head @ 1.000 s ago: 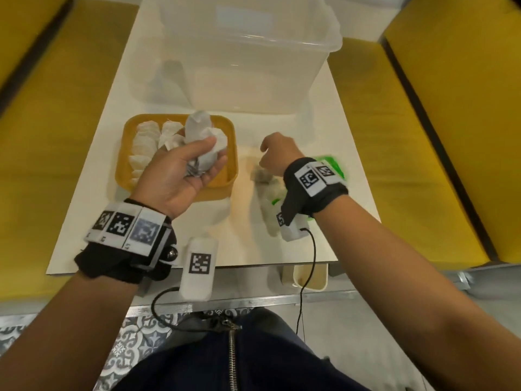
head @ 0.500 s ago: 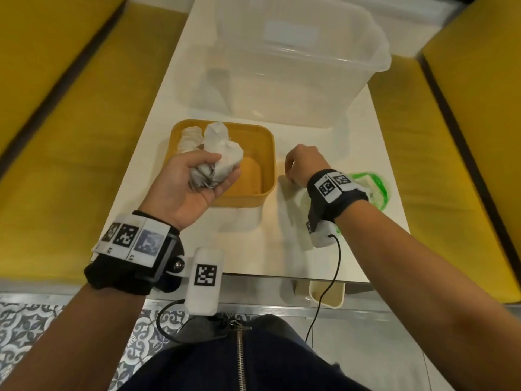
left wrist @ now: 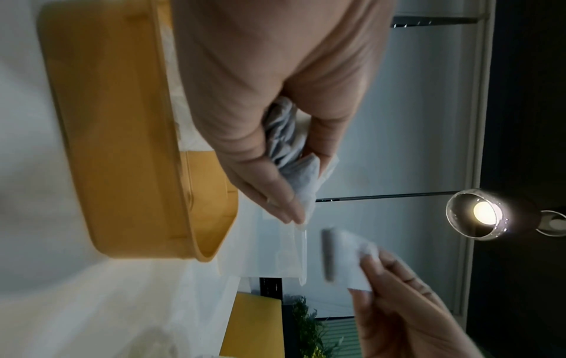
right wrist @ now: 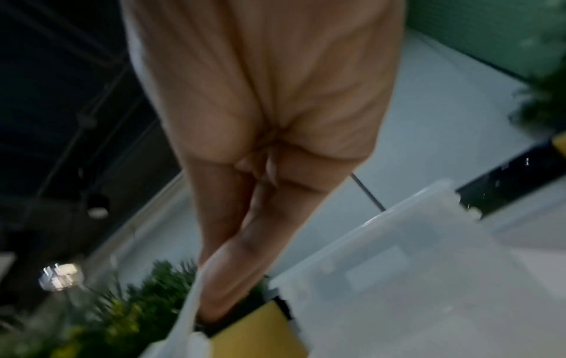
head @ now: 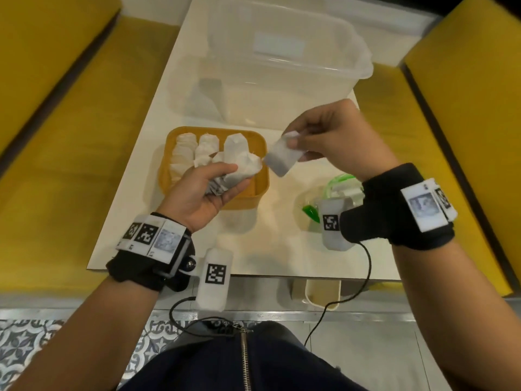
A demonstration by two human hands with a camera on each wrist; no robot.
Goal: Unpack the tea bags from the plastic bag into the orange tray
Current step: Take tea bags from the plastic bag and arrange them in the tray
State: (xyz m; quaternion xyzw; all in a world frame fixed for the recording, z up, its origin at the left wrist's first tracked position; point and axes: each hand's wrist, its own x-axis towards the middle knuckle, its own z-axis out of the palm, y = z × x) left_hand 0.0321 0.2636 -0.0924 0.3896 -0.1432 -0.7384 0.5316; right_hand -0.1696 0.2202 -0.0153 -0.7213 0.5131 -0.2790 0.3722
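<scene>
The orange tray [head: 260, 142] [left wrist: 116, 135] sits on the white table with rows of white tea bags [head: 186, 149] along its left side. My left hand [head: 207, 183] [left wrist: 275, 150] hovers over the tray's near right part and grips a bunch of tea bags [head: 239, 162] [left wrist: 291, 155]. My right hand [head: 328, 138] [left wrist: 395, 290] is raised just right of the tray and pinches a single tea bag [head: 282, 159] [left wrist: 343, 259] by its upper end. The plastic bag [head: 335, 190] with green trim lies on the table below my right wrist, partly hidden by the wrist camera.
A large clear plastic tub [head: 276, 69] [right wrist: 428, 278] stands behind the tray at the table's far end. Yellow cushioned benches [head: 50, 131] flank the table on both sides. A small cream cup [head: 322, 293] sits under the table's near edge.
My right hand has lifted off the plastic bag with one tea bag and swung up toward the tray. My left hand still holds its bunch over the tray.
</scene>
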